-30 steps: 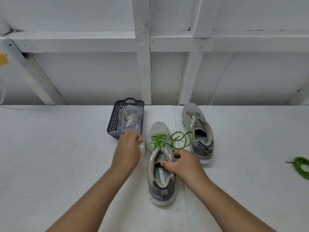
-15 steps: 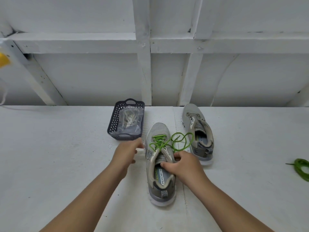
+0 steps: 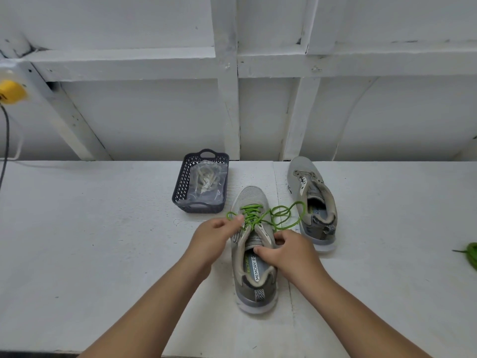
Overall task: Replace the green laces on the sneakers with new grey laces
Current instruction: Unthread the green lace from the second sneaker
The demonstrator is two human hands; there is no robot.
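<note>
Bare table (image 3: 90, 228) lies left; basket (image 3: 180, 187) and far sneaker (image 3: 304, 177) flank the near sneaker (image 3: 251, 197).

- White tabletop (image 3: 90, 241), painted and slightly rough, running back to a white framed wall.
- Dark perforated basket (image 3: 182, 187) standing toward the back, left of centre, with a clear plastic packet of grey laces (image 3: 206, 180) inside.
- Near grey sneaker (image 3: 254, 277) resting on its sole just right of the basket, heel toward the viewer, green lace (image 3: 284, 215) partly threaded and looping off to the right.
- Second grey sneaker (image 3: 313, 202) resting farther back and to the right, unlaced, close beside the first.
- Loose green lace bundle (image 3: 472, 254) lying at the far right edge, well apart from both sneakers.
</note>
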